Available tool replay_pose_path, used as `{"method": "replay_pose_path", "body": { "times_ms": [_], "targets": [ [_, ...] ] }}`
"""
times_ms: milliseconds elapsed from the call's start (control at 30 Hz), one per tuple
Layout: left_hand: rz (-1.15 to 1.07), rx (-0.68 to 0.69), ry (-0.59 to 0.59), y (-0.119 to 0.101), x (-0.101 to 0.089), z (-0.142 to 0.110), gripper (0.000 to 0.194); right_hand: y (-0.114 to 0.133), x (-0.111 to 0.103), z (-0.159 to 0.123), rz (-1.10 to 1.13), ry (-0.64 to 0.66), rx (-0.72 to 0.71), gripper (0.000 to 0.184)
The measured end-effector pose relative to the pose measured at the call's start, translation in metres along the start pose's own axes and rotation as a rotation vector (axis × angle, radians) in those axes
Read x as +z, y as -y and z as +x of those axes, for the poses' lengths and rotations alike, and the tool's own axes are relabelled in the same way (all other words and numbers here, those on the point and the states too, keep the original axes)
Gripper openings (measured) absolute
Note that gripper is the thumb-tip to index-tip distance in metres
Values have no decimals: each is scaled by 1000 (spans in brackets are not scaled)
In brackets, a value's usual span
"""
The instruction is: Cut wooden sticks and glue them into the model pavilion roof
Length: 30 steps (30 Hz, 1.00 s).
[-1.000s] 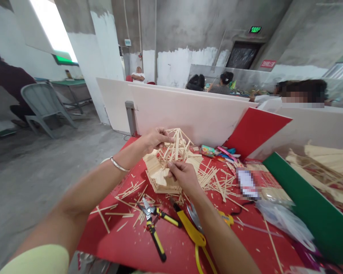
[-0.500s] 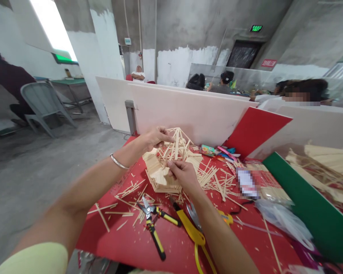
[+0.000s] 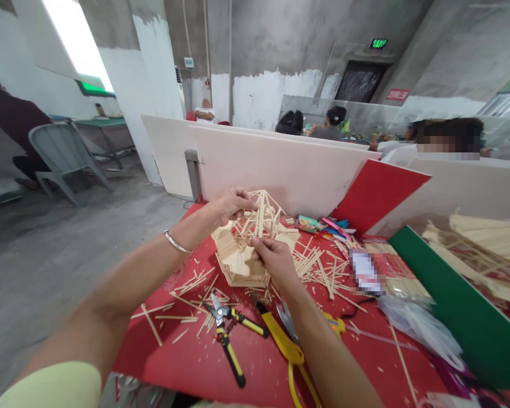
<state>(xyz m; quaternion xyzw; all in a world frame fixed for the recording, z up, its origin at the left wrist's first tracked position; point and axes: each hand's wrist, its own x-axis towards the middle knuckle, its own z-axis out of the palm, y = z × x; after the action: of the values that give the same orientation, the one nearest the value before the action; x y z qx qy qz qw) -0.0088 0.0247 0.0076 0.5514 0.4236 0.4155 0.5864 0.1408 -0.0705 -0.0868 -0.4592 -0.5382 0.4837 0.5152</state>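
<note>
A small model built of thin wooden sticks stands on the red tabletop. Its pointed, open stick frame rises over a slatted wooden base. My left hand, wearing a silver bangle, reaches in from the left with thumb and finger pinched on a stick near the top of the frame. Lower down, my right hand is closed in a pinch at the bottom end of the frame's front sticks. The exact contact at the fingertips is too small to make out.
Yellow-and-black pruning shears lie in front, beside a yellow-handled tool. Loose sticks scatter to the right. A plastic bag and green board are farther right; a white partition stands behind. Other people sit beyond.
My right hand has shifted very slightly at the frame's lower end. Both hands keep their pinch, and the view has moved a little.
</note>
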Motion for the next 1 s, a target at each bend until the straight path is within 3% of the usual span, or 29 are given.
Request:
{"method": "replay_pose_path", "body": {
  "times_ms": [467, 1000],
  "targets": [
    [-11, 28, 12, 6, -2, 8, 36, 0, 1, 2, -17, -11, -26, 44],
    [-25, 15, -7, 6, -1, 6, 34, 9, -1, -6, 182, 16, 79, 39]
  ]
}}
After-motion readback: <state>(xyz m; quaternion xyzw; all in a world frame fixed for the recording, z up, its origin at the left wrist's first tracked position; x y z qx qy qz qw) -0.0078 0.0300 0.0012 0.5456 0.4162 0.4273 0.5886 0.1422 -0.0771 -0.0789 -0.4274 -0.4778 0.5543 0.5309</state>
